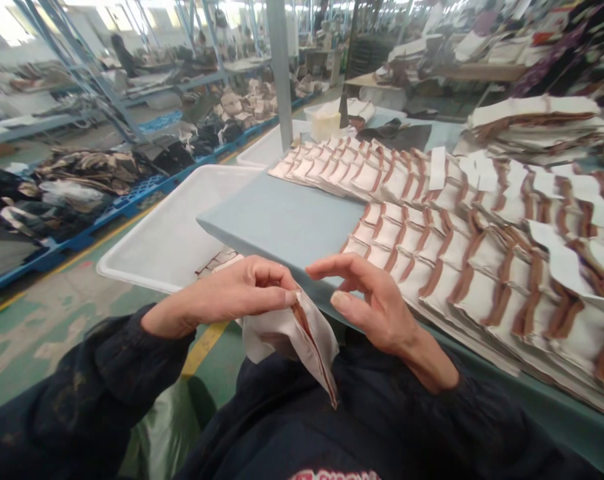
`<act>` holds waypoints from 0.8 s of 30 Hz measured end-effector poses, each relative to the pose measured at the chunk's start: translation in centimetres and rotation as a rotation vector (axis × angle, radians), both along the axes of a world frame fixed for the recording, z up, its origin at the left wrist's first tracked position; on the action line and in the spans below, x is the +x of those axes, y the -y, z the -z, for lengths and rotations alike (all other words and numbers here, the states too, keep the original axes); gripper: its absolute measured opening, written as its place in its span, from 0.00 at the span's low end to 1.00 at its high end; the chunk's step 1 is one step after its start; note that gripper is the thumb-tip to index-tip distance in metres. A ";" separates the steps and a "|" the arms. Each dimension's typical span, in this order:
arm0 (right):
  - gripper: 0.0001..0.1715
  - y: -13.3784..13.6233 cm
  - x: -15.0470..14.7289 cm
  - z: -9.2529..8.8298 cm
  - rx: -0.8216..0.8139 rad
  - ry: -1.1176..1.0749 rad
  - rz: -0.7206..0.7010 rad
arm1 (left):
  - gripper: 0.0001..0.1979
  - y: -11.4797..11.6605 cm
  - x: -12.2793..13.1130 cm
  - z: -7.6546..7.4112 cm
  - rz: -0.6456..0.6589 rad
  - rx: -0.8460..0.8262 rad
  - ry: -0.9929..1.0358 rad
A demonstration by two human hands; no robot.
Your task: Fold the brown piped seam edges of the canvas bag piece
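Pinched in left hand (232, 293): cream piece (302, 340) with brown edge. Gripped at top corner only, rest hanging loose over dark lap (307, 427). Near centre, just off near edge of bench (282, 220).

Just right of it: right hand (377, 303), spread and empty, fingers curled, thumb close to piece. Touching or not, cannot tell.

On bench, right and far: overlapped rows (482, 267) of similar cream-and-brown pieces, shingled tight. Left of bench: white tray (167, 233), mostly bare.

Risks, as judged:
- Slip out of one-corner pinch. Nothing supporting from below, so likely a drop onto lap or down to green floor (57, 320) at near left.
- Crease or kink along brown edge if squeezed harder while hanging folded.
- Nearest row close beside right hand. A careless sweep of hand or sleeve enough to knock the shingled order askew.
- Mix-up or lost place if laid down out of line among near-identical pieces.
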State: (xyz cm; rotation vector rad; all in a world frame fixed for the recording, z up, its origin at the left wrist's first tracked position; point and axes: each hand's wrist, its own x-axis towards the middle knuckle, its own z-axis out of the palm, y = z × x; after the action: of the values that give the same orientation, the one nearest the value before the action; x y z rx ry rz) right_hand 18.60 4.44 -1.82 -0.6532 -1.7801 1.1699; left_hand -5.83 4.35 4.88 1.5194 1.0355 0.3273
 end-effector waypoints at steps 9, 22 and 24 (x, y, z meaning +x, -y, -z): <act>0.32 -0.5 -0.7 -2.3 0.073 0.196 -0.252 | 0.12 2.5 1.5 0.1 0.071 0.087 0.000; 0.13 1.7 0.6 -2.8 0.158 0.453 -0.213 | 0.10 5.9 3.0 1.0 -0.040 0.633 -0.226; 0.08 2.1 0.6 -2.6 0.175 0.471 -0.160 | 0.09 6.0 2.9 1.5 -0.049 0.697 -0.243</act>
State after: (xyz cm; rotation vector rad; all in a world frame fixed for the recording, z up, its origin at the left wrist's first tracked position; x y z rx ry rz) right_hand 19.23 2.33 0.78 -0.7338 -2.3385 1.0014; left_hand -2.94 -1.62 3.35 2.1995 1.2198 0.5906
